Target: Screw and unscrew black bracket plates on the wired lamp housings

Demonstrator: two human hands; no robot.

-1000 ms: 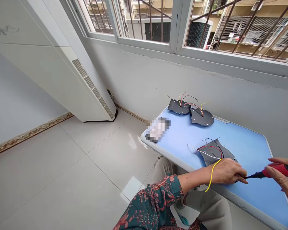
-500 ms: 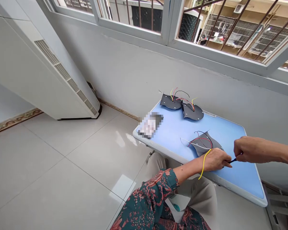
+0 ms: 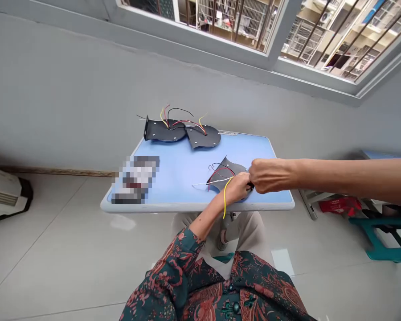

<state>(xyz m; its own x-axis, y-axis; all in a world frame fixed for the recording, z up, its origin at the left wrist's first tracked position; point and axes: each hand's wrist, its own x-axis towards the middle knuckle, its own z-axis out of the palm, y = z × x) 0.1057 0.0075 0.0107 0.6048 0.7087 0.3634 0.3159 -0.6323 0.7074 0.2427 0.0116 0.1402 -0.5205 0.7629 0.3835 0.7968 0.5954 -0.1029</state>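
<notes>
Table: a blue folding table with a pale rim stands below a barred window.
Far plates: two black plates with loose coloured wires lie at the table's far edge, overlapping.
Near plate: a third black plate with red, black and white wires lies near the front edge.
Left hand: pressed on the near plate, a yellow wire draped over the wrist.
Right hand: fist closed beside the left; what it grips is hidden.
Writing: none readable; the object at the left edge is blurred.

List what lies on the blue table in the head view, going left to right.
Blurred packet → two black plates with wires at the far edge → black plate with wires → left hand → right hand.
</notes>
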